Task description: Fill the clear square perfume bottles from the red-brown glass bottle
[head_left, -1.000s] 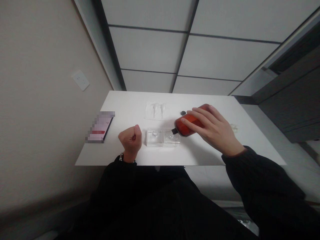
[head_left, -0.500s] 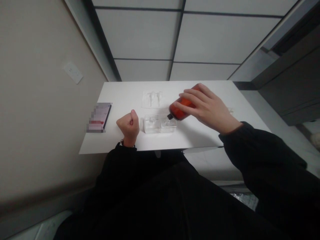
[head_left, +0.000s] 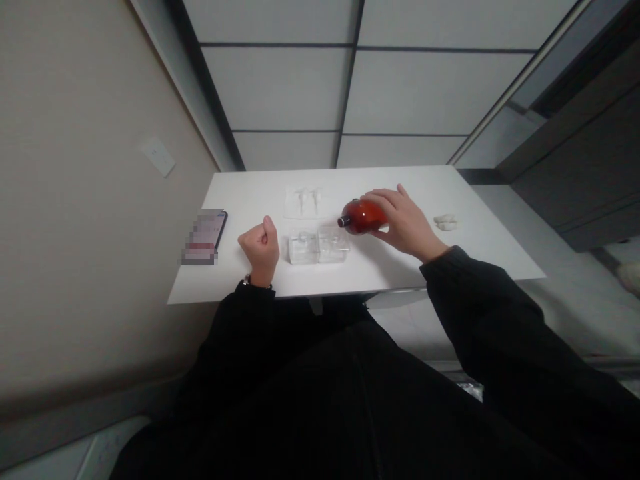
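Note:
My right hand [head_left: 407, 223] is wrapped round a reddish-brown bottle [head_left: 365, 217], which is held tilted above the table, its dark uncapped-looking neck pointing left. Just below and left of the neck stand two clear plastic boxes [head_left: 303, 250] side by side; see-through pieces show in them, too faint to name. To the left of the boxes my left hand [head_left: 261, 245] is closed in a fist, thumb up. Whatever its fingers may hold is hidden. Neither hand touches the boxes.
A phone [head_left: 206, 237], partly pixelated, lies at the left of the white table [head_left: 240, 190]. Behind the boxes is a clear packet [head_left: 309, 202] with two whitish pieces. A crumpled pale item [head_left: 446, 222] rests at the right. A wall stands close on the left.
The bottle has been tipped back from its steep downward tilt to nearer level, and its neck has lifted off the right box. My left hand stays a fist.

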Motion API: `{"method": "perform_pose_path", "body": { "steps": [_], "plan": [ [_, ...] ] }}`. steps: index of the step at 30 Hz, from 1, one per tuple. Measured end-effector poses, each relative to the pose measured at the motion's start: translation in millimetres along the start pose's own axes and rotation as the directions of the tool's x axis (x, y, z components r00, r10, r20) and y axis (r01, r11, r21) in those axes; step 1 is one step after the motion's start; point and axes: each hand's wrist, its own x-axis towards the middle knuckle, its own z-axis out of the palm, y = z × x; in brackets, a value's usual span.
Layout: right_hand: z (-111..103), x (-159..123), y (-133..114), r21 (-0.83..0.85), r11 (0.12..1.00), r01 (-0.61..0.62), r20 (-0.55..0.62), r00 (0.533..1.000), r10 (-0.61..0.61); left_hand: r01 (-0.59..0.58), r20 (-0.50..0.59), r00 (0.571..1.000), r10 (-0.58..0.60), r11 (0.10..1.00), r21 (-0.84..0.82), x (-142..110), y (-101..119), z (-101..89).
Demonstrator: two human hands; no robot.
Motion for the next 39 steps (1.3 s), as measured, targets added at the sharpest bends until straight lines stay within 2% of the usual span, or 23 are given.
{"method": "perform_pose_path", "body": {
  "steps": [5,8,12,19,24,28,35,39],
  "plan": [
    [4,9,5,0.145,0.989,-0.018,-0.069,0.997,0.028,0.039,0.001,0.999,-0.039,0.999,-0.029,-1,-3,1.5],
    [9,21,3,0.178,0.982,0.058,-0.113,0.993,-0.039,0.040,0.002,0.999,-0.040,0.999,-0.029,-2,-6,2.1],
    [17,41,-3,0.207,0.967,0.152,-0.104,0.986,-0.132,0.047,0.003,0.999,-0.047,0.999,-0.026,-2,-7,2.3],
    [28,74,-11,0.115,0.945,0.307,-0.079,0.951,-0.299,0.072,0.004,0.997,-0.072,0.997,-0.028,-2,-5,2.2],
    [36,89,-18,0.074,0.931,0.357,-0.017,0.934,-0.356,0.084,-0.002,0.996,-0.084,0.996,-0.030,-3,-5,2.4],
    [39,94,-21,0.079,0.921,0.382,-0.006,0.924,-0.383,0.087,-0.001,0.996,-0.087,0.996,-0.036,-3,-5,2.3],
    [37,97,-23,-0.008,0.894,0.448,-0.019,0.894,-0.449,0.090,0.003,0.996,-0.090,0.995,-0.041,-2,-3,2.1],
    [37,99,-26,-0.017,0.892,0.451,-0.013,0.892,-0.452,0.099,0.003,0.995,-0.099,0.994,-0.044,-2,-2,2.1]
  ]
}}
